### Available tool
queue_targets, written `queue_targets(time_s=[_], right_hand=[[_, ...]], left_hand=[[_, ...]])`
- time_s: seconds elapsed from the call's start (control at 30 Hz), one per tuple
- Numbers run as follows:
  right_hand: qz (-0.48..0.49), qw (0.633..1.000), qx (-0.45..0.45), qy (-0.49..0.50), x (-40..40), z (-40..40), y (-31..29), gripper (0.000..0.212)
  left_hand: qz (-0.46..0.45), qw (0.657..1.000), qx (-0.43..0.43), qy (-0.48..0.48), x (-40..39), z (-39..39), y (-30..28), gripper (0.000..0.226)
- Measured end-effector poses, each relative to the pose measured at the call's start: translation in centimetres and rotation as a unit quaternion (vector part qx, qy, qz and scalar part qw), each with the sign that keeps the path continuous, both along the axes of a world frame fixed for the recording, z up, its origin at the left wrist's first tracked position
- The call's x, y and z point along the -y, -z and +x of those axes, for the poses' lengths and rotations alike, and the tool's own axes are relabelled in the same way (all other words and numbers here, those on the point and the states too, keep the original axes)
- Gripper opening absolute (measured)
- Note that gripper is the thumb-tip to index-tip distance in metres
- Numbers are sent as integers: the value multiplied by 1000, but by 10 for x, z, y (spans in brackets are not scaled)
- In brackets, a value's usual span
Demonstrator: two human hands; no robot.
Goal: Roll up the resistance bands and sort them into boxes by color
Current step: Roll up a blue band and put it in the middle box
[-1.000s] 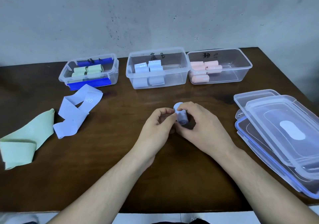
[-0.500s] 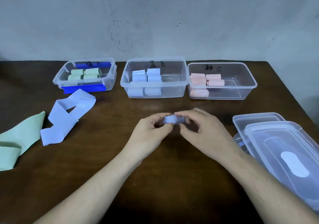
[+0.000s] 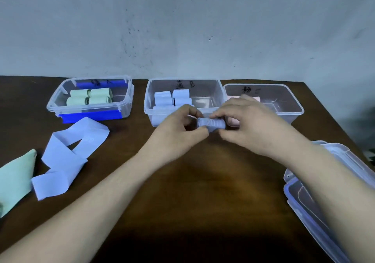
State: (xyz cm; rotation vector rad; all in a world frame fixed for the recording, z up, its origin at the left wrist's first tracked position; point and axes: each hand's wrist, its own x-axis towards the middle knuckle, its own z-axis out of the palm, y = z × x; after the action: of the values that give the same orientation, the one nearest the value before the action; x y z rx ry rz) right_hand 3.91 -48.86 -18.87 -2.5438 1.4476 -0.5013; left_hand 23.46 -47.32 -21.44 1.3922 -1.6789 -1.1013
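Observation:
A rolled light-blue band point(image 3: 211, 124) lies sideways between my hands, just in front of the middle box. My left hand point(image 3: 178, 133) pinches its left end and my right hand point(image 3: 251, 125) pinches its right end. Three clear boxes stand at the back: the left box point(image 3: 60, 105) holds several green rolls point(image 3: 89, 96), the middle box point(image 3: 205, 84) holds several light-blue rolls point(image 3: 172, 97), and the right box point(image 3: 292, 104) holds pink rolls, mostly hidden behind my right hand. An unrolled light-blue band point(image 3: 69, 155) and an unrolled green band point(image 3: 14, 179) lie on the table at the left.
The brown table point(image 3: 203, 191) ends at a grey wall behind the boxes. Stacked clear lids point(image 3: 304, 200) with blue trim lie at the right edge. A blue lid point(image 3: 91, 115) sits under the left box.
Both hands lifted the blue roll and carried it away from me toward the middle box. The roll turned from upright to lying sideways. The camera tilted up.

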Motion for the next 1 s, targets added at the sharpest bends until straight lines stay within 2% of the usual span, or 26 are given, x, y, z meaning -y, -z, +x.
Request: queue_targets(time_s=[0.23, 0.37, 0.47, 0.53, 0.6, 0.67, 0.8, 1.0], right_hand=[[7, 997, -73, -10, 51, 27, -38, 28], [29, 995, -99, -1, 89, 36, -42, 29], [32, 991, -128, 37, 121, 37, -31, 32], [40, 982, -178, 53, 141, 39, -17, 35], [44, 970, -230, 59, 157, 42, -3, 36], [38, 963, -259, 65, 171, 44, 9, 37], [5, 951, -303, 55, 186, 49, 28, 33], [-30, 948, -313, 41, 192, 54, 42, 31]], left_hand=[[-42, 999, 25, 10, 51, 22, -23, 11], [-42, 996, 75, 31, 90, 34, -24, 7], [-50, 989, 137, 31, 123, 47, -17, 19], [-77, 969, 231, 37, 141, 52, -6, 22], [-97, 934, 337, 72, 157, 53, 6, 28], [-109, 901, 407, 106, 169, 51, 17, 36], [-141, 862, 468, 135, 186, 47, 28, 41], [-150, 840, 499, 150, 192, 45, 37, 36]])
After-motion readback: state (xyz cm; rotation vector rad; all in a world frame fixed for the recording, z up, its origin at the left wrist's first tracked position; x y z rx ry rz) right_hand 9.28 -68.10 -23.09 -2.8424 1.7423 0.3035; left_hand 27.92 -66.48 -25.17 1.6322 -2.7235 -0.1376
